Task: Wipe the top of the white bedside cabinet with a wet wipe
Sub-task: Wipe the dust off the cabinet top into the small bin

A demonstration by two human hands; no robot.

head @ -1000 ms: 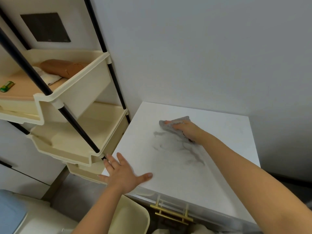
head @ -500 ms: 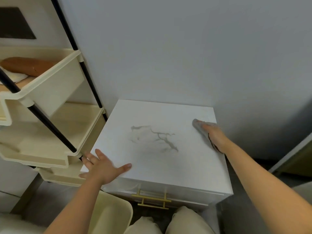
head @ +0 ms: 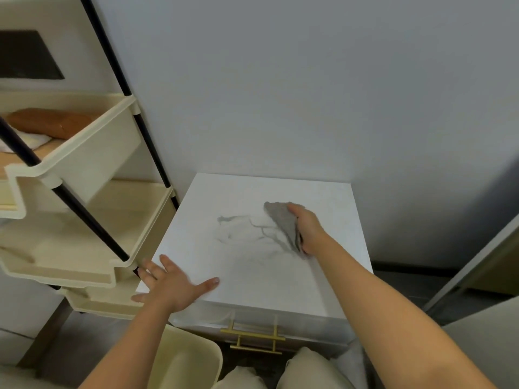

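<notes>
Grey crumpled wet wipe point(head: 280, 224) sits centre-right on the white cabinet top point(head: 266, 279), mid-frame. It is gripped by the right hand point(head: 309, 228), fingers curled round it, pressing it to the surface. Grey streaks point(head: 241, 224) lie just left of the wipe. Lower left, the left hand point(head: 171, 284) lies flat with fingers spread on the front-left corner of the top, well apart from the wipe. Gold handle point(head: 252, 336) on the drawer front below. Cream shelf rack point(head: 92, 161) with black poles fills the left of the frame, with a brown pouch point(head: 47, 122) in its upper tray.
</notes>
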